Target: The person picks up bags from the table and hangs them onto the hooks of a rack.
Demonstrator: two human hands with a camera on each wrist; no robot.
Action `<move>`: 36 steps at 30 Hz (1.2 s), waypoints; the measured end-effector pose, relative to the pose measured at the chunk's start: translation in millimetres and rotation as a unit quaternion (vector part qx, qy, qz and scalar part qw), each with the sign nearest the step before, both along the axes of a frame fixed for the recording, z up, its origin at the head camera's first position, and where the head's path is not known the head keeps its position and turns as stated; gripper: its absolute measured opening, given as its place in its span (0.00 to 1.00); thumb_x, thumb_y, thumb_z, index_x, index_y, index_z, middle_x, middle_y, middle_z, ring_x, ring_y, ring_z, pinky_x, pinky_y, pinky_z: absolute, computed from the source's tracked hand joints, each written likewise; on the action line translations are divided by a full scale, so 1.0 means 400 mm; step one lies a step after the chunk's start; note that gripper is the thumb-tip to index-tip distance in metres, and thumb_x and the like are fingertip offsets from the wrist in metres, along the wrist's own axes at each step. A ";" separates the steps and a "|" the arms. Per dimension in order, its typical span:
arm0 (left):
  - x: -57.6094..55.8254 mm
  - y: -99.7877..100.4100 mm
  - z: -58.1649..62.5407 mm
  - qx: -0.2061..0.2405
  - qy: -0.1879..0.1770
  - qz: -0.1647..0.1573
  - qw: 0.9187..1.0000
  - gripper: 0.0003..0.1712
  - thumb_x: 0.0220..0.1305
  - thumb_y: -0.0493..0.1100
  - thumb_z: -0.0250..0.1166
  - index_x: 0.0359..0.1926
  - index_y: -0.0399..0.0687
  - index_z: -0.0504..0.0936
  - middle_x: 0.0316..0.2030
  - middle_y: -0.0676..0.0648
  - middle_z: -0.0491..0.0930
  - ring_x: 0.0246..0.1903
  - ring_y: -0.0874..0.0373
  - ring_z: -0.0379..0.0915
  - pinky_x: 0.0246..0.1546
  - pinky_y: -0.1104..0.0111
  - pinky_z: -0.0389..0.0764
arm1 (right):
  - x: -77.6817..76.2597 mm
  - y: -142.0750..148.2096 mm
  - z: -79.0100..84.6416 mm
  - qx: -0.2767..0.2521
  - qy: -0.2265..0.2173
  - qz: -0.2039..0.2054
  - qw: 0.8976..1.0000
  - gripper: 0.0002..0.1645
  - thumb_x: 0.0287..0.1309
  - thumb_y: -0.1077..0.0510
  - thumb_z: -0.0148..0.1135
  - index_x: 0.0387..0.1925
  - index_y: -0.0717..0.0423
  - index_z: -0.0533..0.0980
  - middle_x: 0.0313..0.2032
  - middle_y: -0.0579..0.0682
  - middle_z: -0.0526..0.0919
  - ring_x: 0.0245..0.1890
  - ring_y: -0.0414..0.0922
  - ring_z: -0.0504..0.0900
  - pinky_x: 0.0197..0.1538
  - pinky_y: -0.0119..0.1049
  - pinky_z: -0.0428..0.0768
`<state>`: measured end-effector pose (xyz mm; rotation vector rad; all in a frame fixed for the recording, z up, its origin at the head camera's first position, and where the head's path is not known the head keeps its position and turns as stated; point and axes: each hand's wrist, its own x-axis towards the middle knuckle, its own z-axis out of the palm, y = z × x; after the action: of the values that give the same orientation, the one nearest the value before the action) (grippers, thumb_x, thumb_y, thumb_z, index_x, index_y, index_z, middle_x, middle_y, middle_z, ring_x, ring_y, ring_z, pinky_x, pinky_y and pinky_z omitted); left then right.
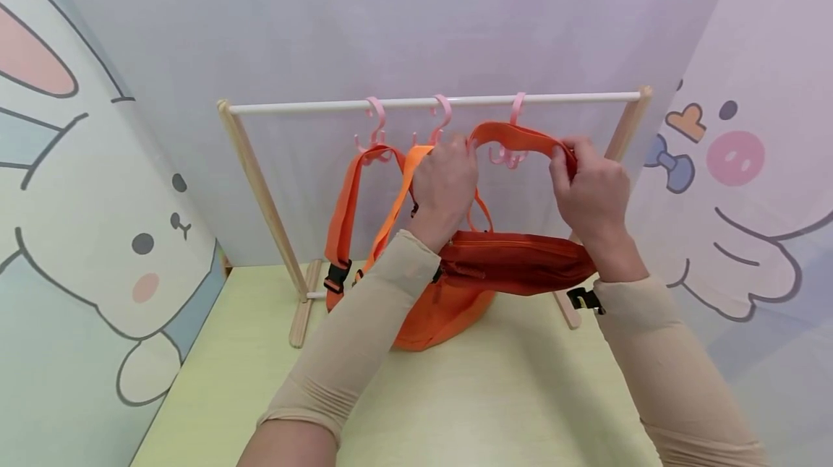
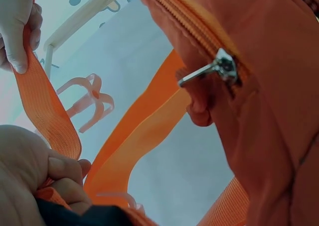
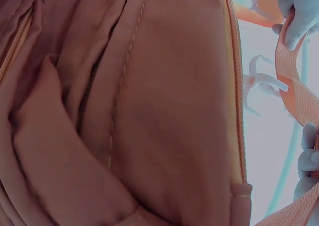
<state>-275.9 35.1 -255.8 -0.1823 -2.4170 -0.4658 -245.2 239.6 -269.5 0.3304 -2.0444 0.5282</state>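
Note:
A dark orange waist bag (image 1: pixel 520 261) with zippers hangs below both hands in the head view. My left hand (image 1: pixel 449 181) pinches its orange strap (image 1: pixel 520 138), and my right hand (image 1: pixel 592 192) grips the same strap further right. Between them the strap arches in front of the right pink hook (image 1: pixel 518 109). The left wrist view has the bag's metal zipper pull (image 2: pixel 222 69) close up, with a pink hook (image 2: pixel 92 99) behind the strap. Folded bag fabric (image 3: pixel 169 106) fills most of the right wrist view.
A white rod (image 1: pixel 579 98) on wooden posts (image 1: pixel 263 199) carries the hooks. From the left pink hook (image 1: pixel 376 120) hangs an orange strap with a black buckle (image 1: pixel 337 275). A brighter orange bag (image 1: pixel 436 322) hangs near the middle hook (image 1: pixel 444 116), above the pale yellow table (image 1: pixel 429 409).

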 end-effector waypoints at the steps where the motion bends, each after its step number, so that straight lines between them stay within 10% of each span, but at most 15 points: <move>1: 0.000 0.001 -0.001 -0.005 0.000 0.002 1.000 0.21 0.84 0.55 0.54 0.39 0.49 0.84 0.18 0.50 0.76 0.15 0.54 0.73 0.16 0.64 0.76 | 0.000 0.001 -0.001 0.000 -0.001 0.000 1.000 0.19 0.79 0.54 0.55 0.49 0.68 0.80 0.31 0.65 0.84 0.20 0.59 0.76 0.29 0.51 0.79; 36: -0.001 0.009 -0.016 -0.062 0.006 0.012 0.998 0.20 0.83 0.54 0.55 0.41 0.48 0.85 0.15 0.50 0.74 0.14 0.54 0.75 0.19 0.64 0.80 | -0.033 0.040 -0.003 -0.012 -0.021 -0.005 1.000 0.21 0.77 0.49 0.62 0.52 0.65 0.82 0.37 0.65 0.87 0.27 0.60 0.81 0.37 0.58 0.84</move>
<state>-276.4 38.5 -262.0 -0.2096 -2.4350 -0.3043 -258.5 255.6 -270.8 0.2974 -2.0774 0.5585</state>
